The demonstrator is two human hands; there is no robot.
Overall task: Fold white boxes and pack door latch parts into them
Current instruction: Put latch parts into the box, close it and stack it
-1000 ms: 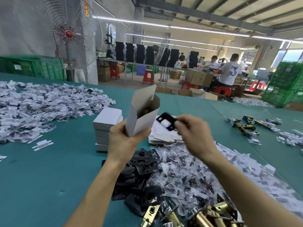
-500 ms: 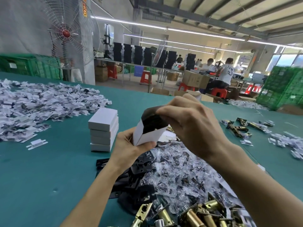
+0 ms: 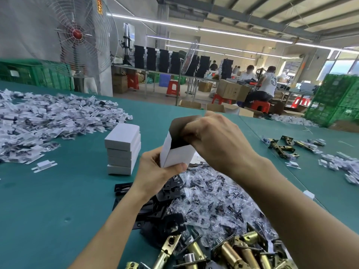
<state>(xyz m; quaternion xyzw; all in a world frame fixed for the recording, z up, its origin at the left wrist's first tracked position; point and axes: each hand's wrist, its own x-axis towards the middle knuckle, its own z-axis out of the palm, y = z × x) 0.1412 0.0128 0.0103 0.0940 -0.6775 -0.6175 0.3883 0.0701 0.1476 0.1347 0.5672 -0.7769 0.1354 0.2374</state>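
One open white box (image 3: 177, 154) is in play, centre of frame, held up off the table (image 3: 48, 200).

Left to right:
- **Stack of closed boxes (image 3: 122, 148):** left of centre, standing on the table, apart from both hands.
- **Left hand (image 3: 153, 171):** clamped round the box's lower end, thumb across the front face, fingers behind.
- **The box:** upright, tilted slightly, top flap (image 3: 184, 121) open. It is thin card, so judged light, easy to crush and stiff only along the creases. Best held low by the edges as it is now, with no squeezing of the flat faces.
- **Right hand (image 3: 217, 144):** touching the box at its mouth, fingers curled down into the opening. I cannot tell if it pinches anything inside.
- **Brass latches (image 3: 233, 251):** lower right of frame, below both hands. They look like heavy, hard metal and would likely sag the card bottom, so support it underneath.
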